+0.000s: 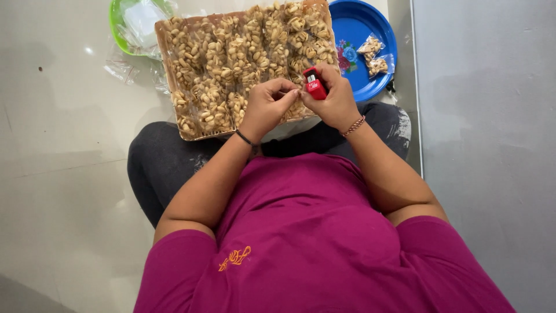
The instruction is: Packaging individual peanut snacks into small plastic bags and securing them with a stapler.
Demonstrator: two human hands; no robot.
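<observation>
I see both forearms reaching forward from the torso, elbows bent and out, wrists converging at centre. My left hand [265,109] has fingers curled, thumb and fingertips pinched together, thin dark band on the wrist. My right hand [335,101] is closed in a grip, knuckles up, beaded bracelet on the wrist. The two hands' fingertips almost meet.

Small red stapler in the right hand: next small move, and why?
Probably squeeze the small red stapler shut. The right hand holds it against the spot that the left hand's fingers pinch, over the brown card of clear peanut packets. Whether its mouth is already around the plastic is too small to tell.
</observation>
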